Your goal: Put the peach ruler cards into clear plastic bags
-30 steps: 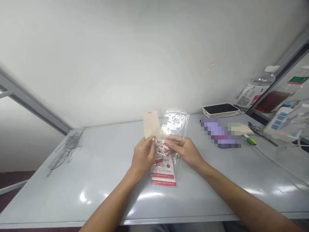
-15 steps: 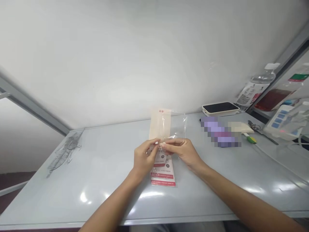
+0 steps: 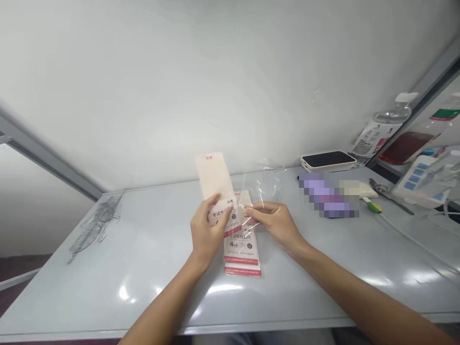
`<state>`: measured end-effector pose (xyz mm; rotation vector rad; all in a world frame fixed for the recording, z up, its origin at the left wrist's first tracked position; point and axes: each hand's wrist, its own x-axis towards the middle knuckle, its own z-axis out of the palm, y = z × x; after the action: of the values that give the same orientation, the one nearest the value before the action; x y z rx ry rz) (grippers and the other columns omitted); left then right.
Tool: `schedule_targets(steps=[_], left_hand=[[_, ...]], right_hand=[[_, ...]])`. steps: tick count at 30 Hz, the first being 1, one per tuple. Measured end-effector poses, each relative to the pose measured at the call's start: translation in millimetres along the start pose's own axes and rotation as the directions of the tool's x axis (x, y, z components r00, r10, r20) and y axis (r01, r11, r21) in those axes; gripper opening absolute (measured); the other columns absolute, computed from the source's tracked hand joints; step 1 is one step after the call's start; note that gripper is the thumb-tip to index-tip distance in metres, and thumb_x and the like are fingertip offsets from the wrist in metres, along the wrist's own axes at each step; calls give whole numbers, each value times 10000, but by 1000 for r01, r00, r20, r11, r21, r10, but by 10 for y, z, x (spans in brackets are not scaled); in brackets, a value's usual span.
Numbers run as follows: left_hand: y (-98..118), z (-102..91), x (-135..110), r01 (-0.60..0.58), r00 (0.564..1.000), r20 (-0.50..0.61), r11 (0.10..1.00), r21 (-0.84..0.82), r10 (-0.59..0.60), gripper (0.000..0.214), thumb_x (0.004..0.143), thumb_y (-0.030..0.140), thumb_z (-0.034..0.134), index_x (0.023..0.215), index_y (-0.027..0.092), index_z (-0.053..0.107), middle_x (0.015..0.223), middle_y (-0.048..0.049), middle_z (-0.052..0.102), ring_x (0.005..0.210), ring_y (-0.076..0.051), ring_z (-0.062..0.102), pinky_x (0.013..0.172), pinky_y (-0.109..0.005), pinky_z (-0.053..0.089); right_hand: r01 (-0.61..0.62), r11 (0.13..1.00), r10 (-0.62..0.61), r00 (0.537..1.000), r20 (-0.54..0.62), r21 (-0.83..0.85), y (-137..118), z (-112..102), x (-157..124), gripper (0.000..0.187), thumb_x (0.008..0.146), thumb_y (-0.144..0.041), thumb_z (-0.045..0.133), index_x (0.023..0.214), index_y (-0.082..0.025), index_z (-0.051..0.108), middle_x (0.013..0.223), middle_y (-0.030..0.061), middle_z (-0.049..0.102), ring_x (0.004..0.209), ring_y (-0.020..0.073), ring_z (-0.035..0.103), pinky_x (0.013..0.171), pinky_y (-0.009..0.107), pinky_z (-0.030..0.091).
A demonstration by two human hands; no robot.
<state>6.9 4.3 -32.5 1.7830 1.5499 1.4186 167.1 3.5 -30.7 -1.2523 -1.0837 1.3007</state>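
My left hand [image 3: 205,235] grips a ruler-set packet [image 3: 214,173] with a pale pink upper part and a printed white lower part. The packet tilts to the left, held between thumb and fingers. Opposite it, my right hand [image 3: 280,227] pinches a clear plastic bag [image 3: 264,184], which spreads upward in front of the wall. The bag's lower left side lies close to the held packet; I cannot tell whether they still overlap. Under both hands, similar printed packets [image 3: 241,250] with red bands lie overlapped on the desk.
On the right stand a phone [image 3: 328,159], a blurred purple item [image 3: 325,196], a cable with a green and yellow piece [image 3: 374,207], and keys [image 3: 377,186]. A clear bottle [image 3: 383,127] leans by the frame. Dark marks [image 3: 95,227] cover the desk's left side.
My left hand has moved left with the packet, which now tilts left. The packet and the bag in my right hand have drawn apart, uncovering more of the stacked packets.
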Motion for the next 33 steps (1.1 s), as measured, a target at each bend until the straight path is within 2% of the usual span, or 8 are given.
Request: schedule_targets(steps=[6,8,10,13,20,25,29,33], left_hand=[[78,-61,16,-160,959,-266,963,-219,99,604,694,222,651,1229,245,372,1235,-77,426,1128,-208,446,909,-319,418],[79,-23,-46,-218,962,-220,944,-249,164,573,688,198,654,1197,246,396,1186,-71,454,1089,-202,471,878,-315,434],[66,34,-116,-234,972,-83,932,-276,219,471,721,193,617,1152,245,436,1130,-63,498,1026,-186,509,818,-297,462],[45,96,-167,-180,975,85,957,-227,204,281,776,202,546,1054,226,512,1033,-52,554,961,-173,542,803,-302,459],[-2,28,-21,-67,997,-31,992,-103,65,193,794,250,520,981,207,534,1000,-44,572,974,-176,536,816,-302,436],[-13,-9,18,0,998,-66,992,-124,-9,234,791,274,524,1017,216,508,1015,-41,568,946,-175,550,793,-303,450],[-16,-14,17,6,991,-129,994,-106,-19,240,797,275,518,1030,221,499,1030,-37,558,962,-172,539,816,-307,438],[-39,-5,21,-60,996,-73,991,-120,51,238,791,274,526,1021,214,502,1019,-43,558,943,-171,546,798,-301,446]], right_hand=[[-43,999,42,996,-73,-11,59,-10,38,265,644,-354,655,803,-145,688,800,81,697,655,210,656,604,307,517],[-30,1000,30,997,-68,-6,80,-2,37,257,651,-344,652,817,-152,689,809,75,700,678,216,659,612,310,523],[-2,1000,2,1000,-31,2,88,9,28,255,657,-338,647,835,-161,695,780,63,704,689,217,658,616,306,523],[31,998,-35,997,66,63,80,17,18,264,676,-333,634,880,-177,695,782,49,706,700,208,655,625,298,518],[-9,988,-6,995,98,153,57,0,51,260,612,-355,698,769,-147,713,716,58,701,666,204,648,643,310,500],[-28,975,4,994,105,221,65,4,42,263,596,-369,713,758,-162,716,849,74,699,676,214,658,656,336,510],[-38,965,11,994,107,258,82,3,42,285,606,-378,709,793,-163,714,935,97,686,738,238,659,703,366,510],[-27,966,9,997,71,258,87,11,49,281,605,-381,710,787,-167,718,930,96,687,769,241,653,729,370,503]])
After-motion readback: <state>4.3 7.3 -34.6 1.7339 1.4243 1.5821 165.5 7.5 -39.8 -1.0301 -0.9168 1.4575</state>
